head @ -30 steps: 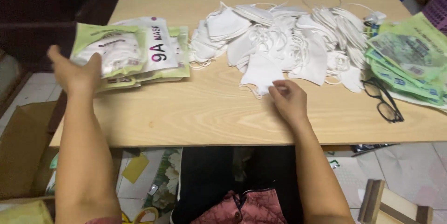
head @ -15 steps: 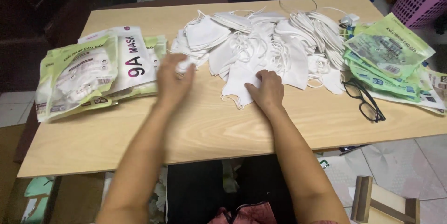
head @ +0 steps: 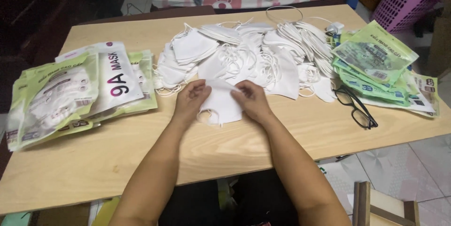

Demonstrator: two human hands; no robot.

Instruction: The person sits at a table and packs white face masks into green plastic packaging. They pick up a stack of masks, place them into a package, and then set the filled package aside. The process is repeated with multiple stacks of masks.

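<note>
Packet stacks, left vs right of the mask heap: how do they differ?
The left packet stack looks filled, white masks showing through clear fronts; the right packet stack lies flat and looks empty. The left stack is pale green with white; the right is deeper green. Black glasses lie beside the right one only. Both rest on the table.

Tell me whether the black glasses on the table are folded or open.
Open: the black glasses lie by the green packets with temple arms spread out.

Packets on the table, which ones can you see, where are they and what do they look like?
Filled packets: left end of the table, flat overlapping pouches, pale green and white, white masks showing inside.
Flat packets: right end, fanned stack, green with teal edges, beside black glasses.
No screens or signs in view.
</note>
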